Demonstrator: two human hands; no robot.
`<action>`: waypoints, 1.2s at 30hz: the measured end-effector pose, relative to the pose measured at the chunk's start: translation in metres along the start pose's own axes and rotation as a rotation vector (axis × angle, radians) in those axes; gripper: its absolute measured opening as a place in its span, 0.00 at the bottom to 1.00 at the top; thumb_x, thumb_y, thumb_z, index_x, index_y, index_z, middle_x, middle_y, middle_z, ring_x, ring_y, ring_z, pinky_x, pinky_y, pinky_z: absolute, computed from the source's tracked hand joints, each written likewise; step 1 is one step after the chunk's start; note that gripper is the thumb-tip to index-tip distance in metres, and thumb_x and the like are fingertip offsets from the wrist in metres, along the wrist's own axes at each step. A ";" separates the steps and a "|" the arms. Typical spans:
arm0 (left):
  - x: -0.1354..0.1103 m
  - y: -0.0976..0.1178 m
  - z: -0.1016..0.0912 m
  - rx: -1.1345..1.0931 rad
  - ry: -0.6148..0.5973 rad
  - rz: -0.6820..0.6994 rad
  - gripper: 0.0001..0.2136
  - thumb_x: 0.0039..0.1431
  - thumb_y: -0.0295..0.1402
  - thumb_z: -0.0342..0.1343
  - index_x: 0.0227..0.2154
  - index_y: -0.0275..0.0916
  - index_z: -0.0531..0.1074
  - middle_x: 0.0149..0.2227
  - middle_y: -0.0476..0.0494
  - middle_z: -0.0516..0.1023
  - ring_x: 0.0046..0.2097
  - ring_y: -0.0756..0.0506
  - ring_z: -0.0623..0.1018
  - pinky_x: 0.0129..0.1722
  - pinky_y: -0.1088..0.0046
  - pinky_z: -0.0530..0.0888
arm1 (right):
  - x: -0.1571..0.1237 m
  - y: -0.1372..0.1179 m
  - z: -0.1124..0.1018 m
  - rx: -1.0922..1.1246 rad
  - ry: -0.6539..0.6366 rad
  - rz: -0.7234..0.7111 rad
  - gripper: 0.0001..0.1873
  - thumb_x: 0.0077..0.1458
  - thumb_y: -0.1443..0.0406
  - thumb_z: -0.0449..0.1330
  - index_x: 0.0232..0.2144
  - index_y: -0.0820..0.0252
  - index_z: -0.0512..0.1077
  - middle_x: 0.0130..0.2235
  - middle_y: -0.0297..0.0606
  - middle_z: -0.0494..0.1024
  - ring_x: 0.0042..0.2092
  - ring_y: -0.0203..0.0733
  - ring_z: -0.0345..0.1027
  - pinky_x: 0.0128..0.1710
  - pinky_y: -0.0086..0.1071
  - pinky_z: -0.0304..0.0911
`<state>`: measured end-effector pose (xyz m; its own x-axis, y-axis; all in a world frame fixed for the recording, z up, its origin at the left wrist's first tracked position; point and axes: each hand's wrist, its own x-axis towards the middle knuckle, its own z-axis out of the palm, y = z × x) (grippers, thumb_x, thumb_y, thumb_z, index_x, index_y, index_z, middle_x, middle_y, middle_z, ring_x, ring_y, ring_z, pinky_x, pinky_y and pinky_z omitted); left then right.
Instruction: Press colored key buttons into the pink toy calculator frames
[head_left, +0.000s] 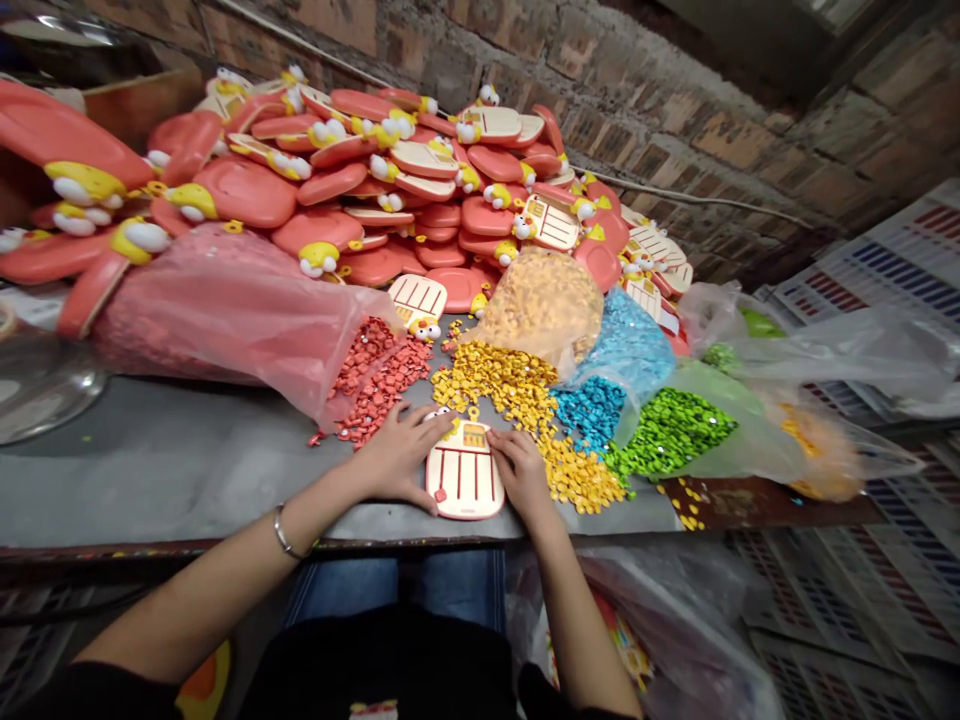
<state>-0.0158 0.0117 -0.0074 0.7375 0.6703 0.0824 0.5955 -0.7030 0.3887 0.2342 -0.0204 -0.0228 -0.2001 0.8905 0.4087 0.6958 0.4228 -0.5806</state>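
Observation:
A cream toy board [466, 488] with a red rim, dark red slots and a yellow duck-like head lies flat on the grey table in front of me. My left hand [401, 455] grips its left side, thumb low on the edge and fingers over the head end. Close to the thumb, one small red piece [440, 495] sits on the board's lower left. My right hand [525, 475] has its fingers bunched at the upper right edge, beside a small picture panel [474, 435]. Whatever those fingertips pinch is hidden.
Bags spill small red pieces [386, 375], yellow pieces [502, 380], blue pieces [592, 412] and green pieces [675, 432] around the board. Behind them, many similar boards [435, 215] are heaped against a brick wall [600, 110]. A clear round lid [45, 385] stands left.

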 end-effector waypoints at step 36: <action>-0.002 0.002 0.003 -0.001 0.014 0.053 0.49 0.43 0.63 0.57 0.63 0.35 0.55 0.64 0.31 0.58 0.63 0.27 0.56 0.60 0.49 0.56 | 0.164 -0.039 0.082 -0.297 -0.528 -0.281 0.07 0.53 0.72 0.61 0.36 0.62 0.75 0.40 0.43 0.76 0.42 0.43 0.68 0.42 0.32 0.61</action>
<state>-0.0156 0.0082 -0.0098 0.7639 0.6349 0.1157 0.5550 -0.7377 0.3844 0.1181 0.1230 0.0090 -0.6598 0.7479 0.0725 0.7132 0.6537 -0.2529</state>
